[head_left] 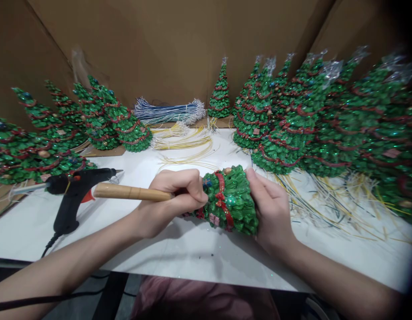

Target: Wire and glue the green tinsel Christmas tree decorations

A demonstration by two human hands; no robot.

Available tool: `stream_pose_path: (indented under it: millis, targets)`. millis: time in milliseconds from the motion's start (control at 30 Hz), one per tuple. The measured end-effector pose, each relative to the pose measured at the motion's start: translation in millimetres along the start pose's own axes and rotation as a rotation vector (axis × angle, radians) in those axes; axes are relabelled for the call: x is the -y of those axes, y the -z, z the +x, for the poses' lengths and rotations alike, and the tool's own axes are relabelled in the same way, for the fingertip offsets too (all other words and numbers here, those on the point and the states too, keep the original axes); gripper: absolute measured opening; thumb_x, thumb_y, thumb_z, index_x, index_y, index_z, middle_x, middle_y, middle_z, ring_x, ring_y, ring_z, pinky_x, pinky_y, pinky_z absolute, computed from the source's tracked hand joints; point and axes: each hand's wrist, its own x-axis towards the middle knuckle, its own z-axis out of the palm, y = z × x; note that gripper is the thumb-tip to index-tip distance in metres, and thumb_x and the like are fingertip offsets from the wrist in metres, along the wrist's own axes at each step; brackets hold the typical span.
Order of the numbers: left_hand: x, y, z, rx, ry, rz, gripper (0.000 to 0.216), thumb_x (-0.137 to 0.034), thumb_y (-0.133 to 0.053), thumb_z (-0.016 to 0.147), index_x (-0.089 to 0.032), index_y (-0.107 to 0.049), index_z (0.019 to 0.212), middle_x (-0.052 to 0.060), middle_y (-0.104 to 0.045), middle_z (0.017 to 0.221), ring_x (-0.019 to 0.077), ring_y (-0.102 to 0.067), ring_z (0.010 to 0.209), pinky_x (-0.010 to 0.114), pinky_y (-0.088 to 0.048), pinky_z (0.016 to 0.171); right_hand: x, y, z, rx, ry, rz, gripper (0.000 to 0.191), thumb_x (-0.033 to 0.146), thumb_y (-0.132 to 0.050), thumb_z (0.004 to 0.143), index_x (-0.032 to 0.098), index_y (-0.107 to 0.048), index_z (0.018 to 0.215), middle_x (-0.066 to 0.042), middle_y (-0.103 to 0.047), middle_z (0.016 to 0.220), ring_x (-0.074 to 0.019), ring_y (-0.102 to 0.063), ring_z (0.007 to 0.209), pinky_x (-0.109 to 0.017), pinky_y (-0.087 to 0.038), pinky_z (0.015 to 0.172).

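A small green Christmas tree figure (233, 200) with red garlands lies on its side above the white table (192, 249), held between both hands. My left hand (174, 195) is closed in a fist at the tree's narrow end, gripping a wooden-handled tool (130, 192) whose handle sticks out to the left. Whether the hand also grips the tree's tip is hidden. My right hand (270, 209) is wrapped round the tree's wide base.
A black hot glue gun (74, 191) rests on the table at left, its cord running off the front edge. Rows of similar trees stand at left (102, 118) and right (309, 115). Bundles of blue-white wires (169, 111) and yellow wires (186, 142) lie at the back.
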Motion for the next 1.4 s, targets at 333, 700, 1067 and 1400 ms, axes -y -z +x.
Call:
stream_pose_path:
  millis: [333, 700, 1067, 1400]
  targets:
    - [-0.1, -1.8, 0.5, -0.019, 0.076, -0.095, 0.022, -0.007, -0.06, 0.073, -0.015, -0.047, 0.057, -0.004, -0.048, 0.052, 0.0069, -0.045, 0.047, 0.02, -0.034, 0.045, 0.8, -0.1, -0.5, 0.004, 0.005, -0.004, 0.039, 0.043, -0.053, 0.085, 0.019, -0.041, 0.056, 0.003, -0.037, 0.055, -0.0104, -0.035, 0.052, -0.024, -0.032, 0.05]
    - [3.2, 1.0, 0.4, 0.014, 0.103, -0.177, 0.021, -0.005, -0.06, 0.071, -0.014, -0.048, 0.056, -0.003, -0.049, 0.053, 0.0066, -0.042, 0.048, 0.02, -0.031, 0.044, 1.5, 0.0, -0.3, 0.001, 0.039, -0.04, 0.041, 0.044, -0.054, 0.085, 0.019, -0.042, 0.054, 0.003, -0.037, 0.056, -0.0103, -0.034, 0.053, -0.023, -0.031, 0.049]
    - [2.2, 1.2, 1.2, 0.017, 0.089, -0.223, 0.02, -0.003, -0.06, 0.07, -0.013, -0.049, 0.056, -0.003, -0.05, 0.053, 0.0058, -0.04, 0.046, 0.019, -0.029, 0.043, 3.0, -0.7, -0.6, 0.025, 0.062, -0.027, 0.041, 0.041, -0.051, 0.087, 0.018, -0.04, 0.054, 0.004, -0.035, 0.056, -0.0094, -0.033, 0.053, -0.024, -0.03, 0.051]
    - [2.5, 2.5, -0.5, 0.055, 0.099, -0.252, 0.021, -0.001, -0.059, 0.071, -0.013, -0.05, 0.057, -0.004, -0.05, 0.053, 0.0048, -0.041, 0.048, 0.017, -0.03, 0.045, 0.4, 0.5, -0.5, 0.031, 0.062, -0.011, 0.041, 0.039, -0.051, 0.088, 0.018, -0.038, 0.056, 0.003, -0.035, 0.058, -0.0092, -0.033, 0.054, -0.024, -0.03, 0.051]
